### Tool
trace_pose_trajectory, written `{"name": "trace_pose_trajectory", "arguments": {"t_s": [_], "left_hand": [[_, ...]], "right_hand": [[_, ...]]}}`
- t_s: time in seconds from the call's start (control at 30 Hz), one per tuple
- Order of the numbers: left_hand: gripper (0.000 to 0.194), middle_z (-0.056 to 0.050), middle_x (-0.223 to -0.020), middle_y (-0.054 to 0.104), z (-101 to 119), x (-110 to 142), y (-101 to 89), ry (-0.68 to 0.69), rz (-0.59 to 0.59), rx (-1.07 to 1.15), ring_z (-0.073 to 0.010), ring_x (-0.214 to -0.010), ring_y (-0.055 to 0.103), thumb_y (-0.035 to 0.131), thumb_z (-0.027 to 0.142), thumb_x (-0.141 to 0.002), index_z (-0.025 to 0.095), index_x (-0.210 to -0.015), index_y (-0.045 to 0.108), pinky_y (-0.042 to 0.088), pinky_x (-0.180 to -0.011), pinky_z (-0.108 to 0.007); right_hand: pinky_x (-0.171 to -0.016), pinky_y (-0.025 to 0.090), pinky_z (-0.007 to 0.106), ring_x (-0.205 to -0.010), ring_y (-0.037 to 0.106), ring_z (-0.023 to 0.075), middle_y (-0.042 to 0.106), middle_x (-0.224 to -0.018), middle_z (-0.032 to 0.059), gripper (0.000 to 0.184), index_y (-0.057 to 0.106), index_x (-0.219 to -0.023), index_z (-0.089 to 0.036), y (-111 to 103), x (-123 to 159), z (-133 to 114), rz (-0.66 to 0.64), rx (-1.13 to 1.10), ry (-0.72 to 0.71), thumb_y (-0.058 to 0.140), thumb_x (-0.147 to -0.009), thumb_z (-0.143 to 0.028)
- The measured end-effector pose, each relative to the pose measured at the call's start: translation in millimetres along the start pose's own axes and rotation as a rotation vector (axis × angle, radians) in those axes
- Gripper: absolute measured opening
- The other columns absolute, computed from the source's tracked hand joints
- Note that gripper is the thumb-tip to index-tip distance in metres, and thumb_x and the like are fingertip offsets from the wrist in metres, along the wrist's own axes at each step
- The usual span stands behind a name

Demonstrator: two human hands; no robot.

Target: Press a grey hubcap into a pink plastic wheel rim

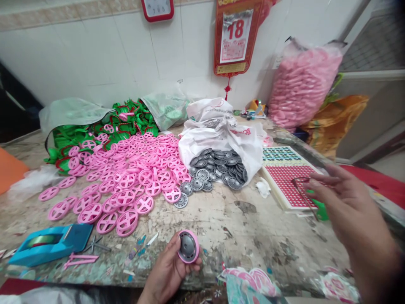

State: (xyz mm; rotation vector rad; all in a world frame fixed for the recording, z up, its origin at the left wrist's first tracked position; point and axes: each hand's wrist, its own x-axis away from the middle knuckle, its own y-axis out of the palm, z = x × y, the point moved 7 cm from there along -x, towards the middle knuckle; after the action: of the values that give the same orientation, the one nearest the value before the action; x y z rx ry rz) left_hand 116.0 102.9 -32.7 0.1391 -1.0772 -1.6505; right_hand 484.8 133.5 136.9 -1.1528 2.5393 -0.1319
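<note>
My left hand (pixel 172 264), low in the middle, grips a small toy wheel (pixel 188 245) between thumb and fingers. The wheel has a pink rim and a grey hubcap face turned up toward me. On the right, my right hand (pixel 349 202) is blurred, its fingers over a sheet of red-and-white stickers (pixel 286 179). At its fingertips is a thin bent metal tool (pixel 305 195), its exact kind unclear. A green piece (pixel 322 210) sits partly hidden beneath that hand. Loose pink wheel rims (pixel 126 198) and grey hubcaps (pixel 218 162) are heaped ahead of my left hand.
A blue tape dispenser (pixel 50 242) stands front left beside small pink pieces (pixel 80 259). Green toy parts (pixel 136 118) spill from a bag at the back. A white bag (pixel 215 131) surrounds the hubcaps. A large bag of pink parts (pixel 306 84) stands back right.
</note>
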Motion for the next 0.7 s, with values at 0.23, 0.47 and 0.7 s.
{"name": "trace_pose_trajectory", "arguments": {"t_s": [0.23, 0.47, 0.7], "left_hand": [[0.030, -0.015, -0.090, 0.069, -2, 1, -1.6, -0.020, 0.019, -0.009, -0.0257, -0.075, 0.068, 0.060, 0.035, -0.085, 0.017, -0.105, 0.048, 0.050, -0.066, -0.034], [0.033, -0.015, -0.092, 0.069, -1, 1, 0.6, -0.006, 0.019, -0.028, -0.0244, -0.076, 0.067, 0.066, 0.029, -0.080, 0.016, -0.106, 0.050, 0.050, -0.069, -0.034], [0.055, -0.011, -0.090, 0.068, 0, 2, 0.3, -0.010, 0.022, -0.060, -0.0213, -0.076, 0.066, 0.075, 0.015, -0.069, 0.017, -0.117, 0.048, 0.049, -0.068, -0.030]], "right_hand": [[-0.065, 0.051, 0.024, -0.078, 0.056, 0.0121, 0.048, -0.119, 0.0114, 0.096, 0.025, -0.141, -0.022, -12, -5, 9, 0.187, -0.188, -0.017, 0.077, -0.060, -0.024], [-0.073, 0.053, 0.029, -0.080, 0.057, 0.0113, 0.033, -0.139, 0.0144, 0.099, 0.020, -0.143, -0.027, -31, -5, 16, 0.293, -0.145, 0.019, 0.076, -0.062, -0.026], [-0.088, 0.048, 0.038, -0.098, 0.058, 0.0200, 0.033, -0.139, 0.0151, 0.099, 0.026, -0.143, -0.026, -6, 1, 33, 0.151, -0.138, 0.113, 0.079, -0.060, -0.033]]}}
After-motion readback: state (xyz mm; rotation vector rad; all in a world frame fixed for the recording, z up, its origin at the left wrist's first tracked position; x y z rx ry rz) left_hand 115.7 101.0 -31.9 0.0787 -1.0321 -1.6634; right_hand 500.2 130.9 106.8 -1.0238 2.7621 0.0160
